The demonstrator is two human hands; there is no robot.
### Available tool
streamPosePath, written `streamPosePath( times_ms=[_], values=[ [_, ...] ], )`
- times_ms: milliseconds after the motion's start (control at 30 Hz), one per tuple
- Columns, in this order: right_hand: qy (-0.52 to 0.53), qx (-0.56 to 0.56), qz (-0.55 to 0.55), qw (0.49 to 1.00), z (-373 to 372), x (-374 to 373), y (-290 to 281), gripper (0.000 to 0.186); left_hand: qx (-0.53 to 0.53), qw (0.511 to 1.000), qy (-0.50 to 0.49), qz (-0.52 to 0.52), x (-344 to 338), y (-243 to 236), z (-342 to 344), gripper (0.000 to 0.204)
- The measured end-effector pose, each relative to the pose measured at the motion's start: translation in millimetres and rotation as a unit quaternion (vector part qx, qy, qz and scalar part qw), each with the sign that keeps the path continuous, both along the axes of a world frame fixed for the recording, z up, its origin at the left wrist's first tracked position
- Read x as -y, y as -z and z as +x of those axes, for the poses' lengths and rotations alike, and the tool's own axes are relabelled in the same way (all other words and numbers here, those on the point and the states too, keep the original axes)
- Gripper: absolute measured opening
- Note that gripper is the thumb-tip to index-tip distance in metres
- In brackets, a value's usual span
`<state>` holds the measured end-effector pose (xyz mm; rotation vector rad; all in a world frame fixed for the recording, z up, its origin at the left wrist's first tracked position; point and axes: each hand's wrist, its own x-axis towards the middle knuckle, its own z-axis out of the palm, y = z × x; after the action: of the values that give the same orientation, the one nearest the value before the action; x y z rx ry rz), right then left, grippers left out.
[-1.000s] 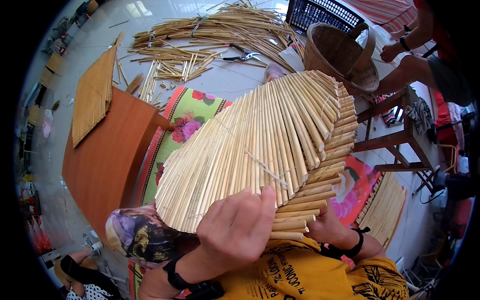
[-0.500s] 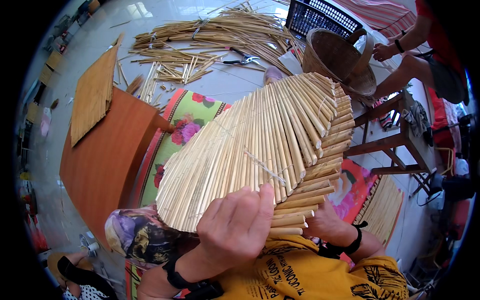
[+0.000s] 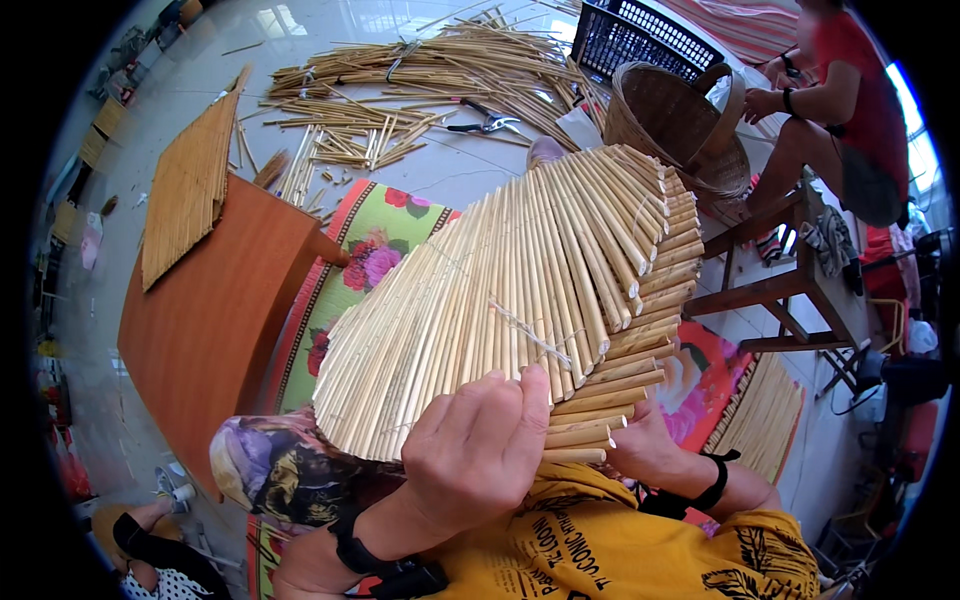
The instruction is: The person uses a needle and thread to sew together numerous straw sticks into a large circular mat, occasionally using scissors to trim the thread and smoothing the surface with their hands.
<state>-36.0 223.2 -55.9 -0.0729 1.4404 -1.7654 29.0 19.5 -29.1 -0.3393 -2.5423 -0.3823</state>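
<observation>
A fan-shaped layered panel of pale reed sticks (image 3: 450, 300), with thin string across it, lies over my lap. My left hand (image 3: 470, 450) is closed on its near edge, fingers curled over the stick ends at the lower middle. My right hand (image 3: 640, 440) grips the panel from underneath at the right, its fingers mostly hidden behind the protruding sticks. A floral mat (image 3: 375, 265) shows beneath the panel.
A wooden board (image 3: 190, 350) with a reed sheet (image 3: 180, 200) stands left. Ahead lie reed bundles (image 3: 420, 70), pruning shears (image 3: 490, 125), a black crate (image 3: 640, 40) and a wicker basket (image 3: 660, 130). A co-worker (image 3: 840, 120) sits beside a wooden stool (image 3: 760, 300) at right.
The panel and my hands have shifted slightly, with the grip unchanged. The co-worker at right has moved further into view.
</observation>
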Motion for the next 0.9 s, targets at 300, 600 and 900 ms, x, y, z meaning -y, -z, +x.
streamPosePath(
  times_ms=[300,600,900],
  values=[
    [-0.031,-0.195,-0.025,0.980,-2.9,3.8,13.9,0.025,-0.021,1.000,-0.010,-0.011,0.3,1.8,-0.9,0.031],
    [-0.107,-0.219,-0.013,0.970,13.7,-0.8,19.6,0.005,-0.036,0.999,-0.016,0.032,13.8,-4.3,-17.3,0.036],
    [0.087,-0.440,-0.037,0.893,-32.4,-8.2,2.0,0.009,-0.036,0.998,-0.044,0.036,11.6,-3.7,-14.3,0.041]
  ],
)
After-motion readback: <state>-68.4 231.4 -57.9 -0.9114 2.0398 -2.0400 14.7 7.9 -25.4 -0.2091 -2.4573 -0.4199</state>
